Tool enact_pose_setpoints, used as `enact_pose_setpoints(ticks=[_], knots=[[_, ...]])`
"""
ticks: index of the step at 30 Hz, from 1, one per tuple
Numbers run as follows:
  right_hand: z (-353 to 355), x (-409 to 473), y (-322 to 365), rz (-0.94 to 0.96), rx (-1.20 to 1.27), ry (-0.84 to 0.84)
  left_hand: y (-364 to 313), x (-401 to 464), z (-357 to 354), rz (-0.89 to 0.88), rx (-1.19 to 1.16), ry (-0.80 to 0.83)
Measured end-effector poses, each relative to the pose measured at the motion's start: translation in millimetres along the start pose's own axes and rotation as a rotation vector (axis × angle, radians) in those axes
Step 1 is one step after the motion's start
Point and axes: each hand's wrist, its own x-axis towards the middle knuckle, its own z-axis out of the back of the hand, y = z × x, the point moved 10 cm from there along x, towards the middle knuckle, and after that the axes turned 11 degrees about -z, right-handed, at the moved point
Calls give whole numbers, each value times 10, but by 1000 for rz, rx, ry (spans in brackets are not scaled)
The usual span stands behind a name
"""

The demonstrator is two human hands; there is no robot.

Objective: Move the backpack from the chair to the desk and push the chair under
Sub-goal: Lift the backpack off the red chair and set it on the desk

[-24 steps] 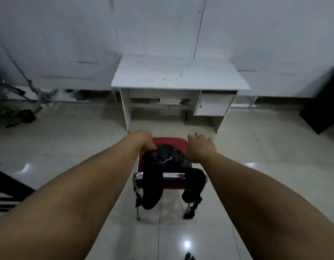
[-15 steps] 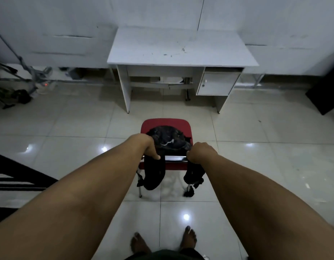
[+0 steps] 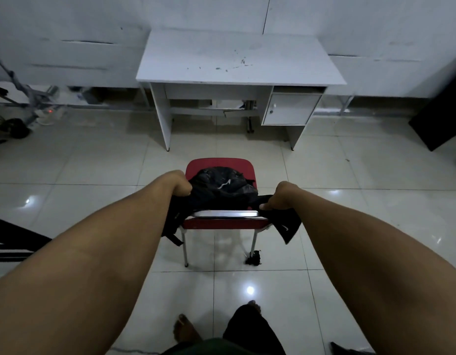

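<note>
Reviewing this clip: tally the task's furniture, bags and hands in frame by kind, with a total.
White rectangular desk with a cabinet door: 1
Red padded chair with metal legs: 1
Black fabric backpack: 1
Hands gripping the backpack: 2, left hand, right hand
Total: 5

The floor (image 3: 93, 162) is laid with large glossy pale tiles, and small bright spots of ceiling light (image 3: 250, 290) reflect off them in several places. The back wall (image 3: 68, 34) is plain grey-white with faint horizontal scuff lines and a thin vertical seam. Along its foot at the left lies a tangle of metal rods and cables (image 3: 29, 98), with a small red indicator light (image 3: 50, 111) glowing among them and a dark round object nearby. A dark panel (image 3: 442, 116) leans at the right edge. A black striped shape (image 3: 14, 244) shows at the left edge.
</note>
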Motion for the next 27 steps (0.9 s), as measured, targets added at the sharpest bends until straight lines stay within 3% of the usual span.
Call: enact_pose_setpoints(ticks=[10,14,18,23,27], knots=[[884,144,420,205,13,-105,-492,12,961,50,46,-281],[1369,213,489,271,210,-165,-623,26,1354,83,-47,-512],[1765,399,487,287,352,-188,-798,168,1668,85,-162,-629],[2104,569,492,259,482,-215,-1052,474,1945,57,-192,-626],[2177,711,471,243,554,-173,-1189,679,1958,25,-44,-448]])
